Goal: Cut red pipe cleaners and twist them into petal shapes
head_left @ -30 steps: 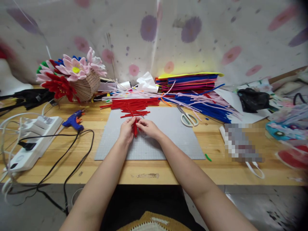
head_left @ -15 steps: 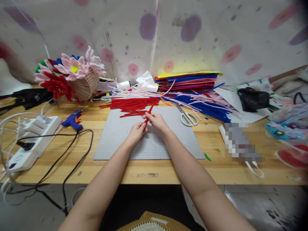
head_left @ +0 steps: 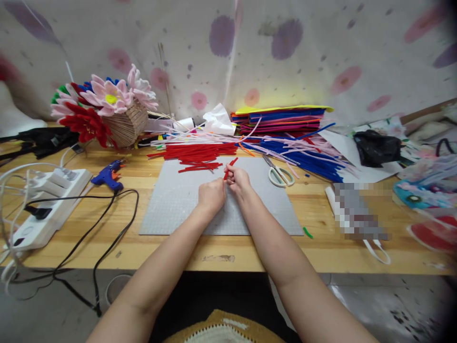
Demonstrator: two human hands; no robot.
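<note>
Between my hands is a short red pipe cleaner [head_left: 232, 162], slanting up and to the right above the grey cutting mat [head_left: 174, 209]. My right hand [head_left: 238, 180] pinches it with thumb and fingers. My left hand [head_left: 212, 194] is closed in a fist at its lower end, back of the hand up, so the fingertips are hidden. Just beyond the hands, several loose red pipe cleaners [head_left: 200, 166] lie on the mat's far edge, in front of a larger red pile [head_left: 196, 152].
Scissors [head_left: 278, 172] rest on the mat's right side. Blue pipe cleaners [head_left: 314, 159] and stacked bundles [head_left: 285, 120] lie behind. At left are a blue glue gun [head_left: 109, 176], a power strip [head_left: 50, 209] with trailing cords, and a basket [head_left: 130, 125] of fuzzy flowers.
Both hands have shifted slightly right. My left hand has turned over into a fist, knuckles up, and less of the red pipe cleaner shows.
</note>
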